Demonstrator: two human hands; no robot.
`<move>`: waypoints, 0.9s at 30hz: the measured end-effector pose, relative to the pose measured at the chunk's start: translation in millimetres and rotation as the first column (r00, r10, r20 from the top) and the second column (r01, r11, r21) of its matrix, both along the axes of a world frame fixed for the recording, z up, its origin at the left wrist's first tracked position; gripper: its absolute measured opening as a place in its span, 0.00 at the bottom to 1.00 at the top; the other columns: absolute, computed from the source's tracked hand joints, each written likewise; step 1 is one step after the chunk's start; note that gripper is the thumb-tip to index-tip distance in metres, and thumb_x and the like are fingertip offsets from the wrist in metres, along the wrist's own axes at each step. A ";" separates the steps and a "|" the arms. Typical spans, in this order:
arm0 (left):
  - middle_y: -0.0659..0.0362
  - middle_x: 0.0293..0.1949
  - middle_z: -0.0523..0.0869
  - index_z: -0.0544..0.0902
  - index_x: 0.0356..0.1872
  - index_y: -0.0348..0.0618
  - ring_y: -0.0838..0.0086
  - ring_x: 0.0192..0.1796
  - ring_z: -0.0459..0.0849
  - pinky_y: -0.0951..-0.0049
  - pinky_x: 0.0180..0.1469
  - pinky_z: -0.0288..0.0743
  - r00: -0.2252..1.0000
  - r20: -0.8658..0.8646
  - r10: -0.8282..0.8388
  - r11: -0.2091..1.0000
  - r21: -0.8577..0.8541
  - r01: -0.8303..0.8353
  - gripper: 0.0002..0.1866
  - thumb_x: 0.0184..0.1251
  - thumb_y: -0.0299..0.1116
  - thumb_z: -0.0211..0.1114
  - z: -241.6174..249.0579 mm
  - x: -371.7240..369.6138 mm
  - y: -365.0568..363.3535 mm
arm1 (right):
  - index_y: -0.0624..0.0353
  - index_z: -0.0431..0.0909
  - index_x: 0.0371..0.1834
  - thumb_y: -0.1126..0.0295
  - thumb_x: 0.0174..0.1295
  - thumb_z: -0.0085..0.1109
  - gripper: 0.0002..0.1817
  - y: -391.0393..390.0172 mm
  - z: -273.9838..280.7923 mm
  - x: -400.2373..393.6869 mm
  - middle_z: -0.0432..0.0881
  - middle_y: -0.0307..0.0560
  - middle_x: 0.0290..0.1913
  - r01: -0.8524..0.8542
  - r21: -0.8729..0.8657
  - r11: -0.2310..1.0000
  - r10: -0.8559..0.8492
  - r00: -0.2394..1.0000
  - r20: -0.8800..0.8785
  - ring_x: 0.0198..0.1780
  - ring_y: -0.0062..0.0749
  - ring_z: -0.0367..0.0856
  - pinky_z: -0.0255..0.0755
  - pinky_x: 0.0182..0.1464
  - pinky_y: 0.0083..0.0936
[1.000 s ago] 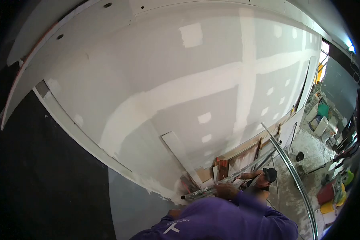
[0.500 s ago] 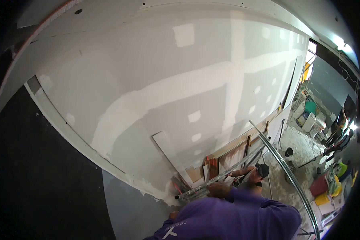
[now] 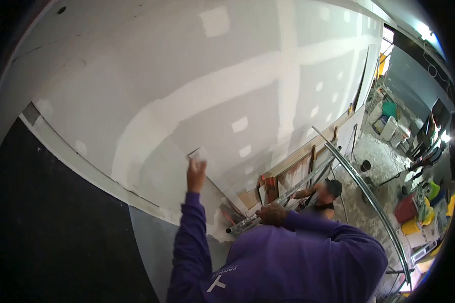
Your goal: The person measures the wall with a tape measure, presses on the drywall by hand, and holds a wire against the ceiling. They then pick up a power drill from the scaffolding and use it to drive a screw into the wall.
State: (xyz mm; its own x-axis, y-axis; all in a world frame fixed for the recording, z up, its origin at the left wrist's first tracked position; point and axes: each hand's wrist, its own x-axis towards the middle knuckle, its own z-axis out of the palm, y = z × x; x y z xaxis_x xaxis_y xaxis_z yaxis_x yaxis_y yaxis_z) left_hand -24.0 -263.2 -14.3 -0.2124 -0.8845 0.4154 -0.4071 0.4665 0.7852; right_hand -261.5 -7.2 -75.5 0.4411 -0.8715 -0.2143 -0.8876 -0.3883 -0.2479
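Note:
My left hand (image 3: 197,170) is raised in front of the wall, its fingers smeared by motion. It overlaps the upper end of a pale board strip (image 3: 215,178) that leans against the plasterboard wall (image 3: 151,70). Close to my chest, my right hand (image 3: 272,214) is curled shut, overlapping the metal scaffold tubes (image 3: 247,222); what lies inside the fist is hidden. My purple sleeves and sweatshirt fill the lower middle.
A person in a black cap (image 3: 332,189) stands just beyond my right hand, an arm at the tubes. A long curved metal rail (image 3: 366,194) crosses the right side. Farther off are a black bucket (image 3: 365,165), a red tub (image 3: 405,208) and other people (image 3: 429,156).
My left hand has risen from low beside my body to the upper end of the board strip. My right hand sits higher, over the tubes. The view has shifted slightly.

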 end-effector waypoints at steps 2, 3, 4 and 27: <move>0.46 0.47 0.85 0.65 0.70 0.42 0.59 0.48 0.86 0.62 0.51 0.80 0.988 -0.087 -0.131 0.981 -0.156 0.116 0.32 0.69 0.39 0.66 113.4 -24.7 -9.1 | 0.60 0.76 0.47 0.59 0.67 0.52 0.15 -4.0 3.8 -5.0 0.85 0.54 0.42 0.025 0.030 0.999 -0.024 0.999 -0.032 0.45 0.49 0.86 0.76 0.46 0.47; 0.46 0.47 0.85 0.65 0.71 0.43 0.59 0.48 0.85 0.62 0.52 0.79 0.992 0.006 -0.128 0.934 -0.335 0.123 0.32 0.68 0.37 0.67 162.5 -32.5 -11.4 | 0.60 0.76 0.46 0.59 0.66 0.53 0.16 -4.7 7.7 -8.2 0.85 0.55 0.42 0.046 0.032 0.998 -0.046 0.999 -0.008 0.45 0.50 0.86 0.77 0.46 0.47; 0.47 0.49 0.84 0.63 0.73 0.45 0.59 0.48 0.85 0.63 0.52 0.79 0.989 0.061 -0.132 0.866 -0.478 0.145 0.35 0.67 0.36 0.67 212.1 -42.1 -5.5 | 0.60 0.76 0.46 0.58 0.65 0.54 0.16 -2.5 11.0 -11.6 0.85 0.56 0.43 0.067 0.037 0.997 -0.068 0.998 0.018 0.45 0.51 0.86 0.77 0.45 0.47; 0.44 0.47 0.85 0.43 0.80 0.60 0.52 0.37 0.87 0.57 0.37 0.83 0.895 0.039 0.444 0.452 -0.872 -0.187 0.51 0.61 0.36 0.67 434.6 -91.5 -40.1 | 0.62 0.75 0.52 0.50 0.61 0.61 0.27 2.3 16.2 -31.9 0.84 0.63 0.44 0.267 0.030 0.963 -0.269 0.954 0.133 0.46 0.58 0.85 0.78 0.47 0.49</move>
